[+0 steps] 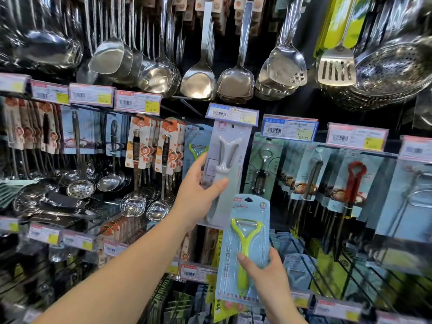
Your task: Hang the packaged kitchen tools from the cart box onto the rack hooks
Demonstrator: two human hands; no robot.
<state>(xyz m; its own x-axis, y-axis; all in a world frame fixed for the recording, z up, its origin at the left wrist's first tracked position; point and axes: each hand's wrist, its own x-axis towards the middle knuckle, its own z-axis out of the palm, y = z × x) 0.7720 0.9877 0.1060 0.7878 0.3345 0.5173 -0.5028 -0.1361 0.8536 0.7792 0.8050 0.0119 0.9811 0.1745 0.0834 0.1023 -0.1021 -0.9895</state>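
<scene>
Left hand (198, 190) wrapped around a white peeler pack (228, 164) up by the hooks, right hand (266, 272) lower down pinching a green peeler pack (245, 249)

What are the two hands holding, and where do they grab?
Left hand grips the white peeler pack at its lower edge; right hand grips the green peeler pack near its bottom.

Upper row: ladles and spatulas (198, 73) hung above the price tags (138, 102).
Centre: carded knife pack (230, 146) hung below one tag.
Lower front: peeler pack (245, 249) sat below and right of the knife pack.
Right: corkscrew pack (263, 169) hung beside the knife pack.
</scene>
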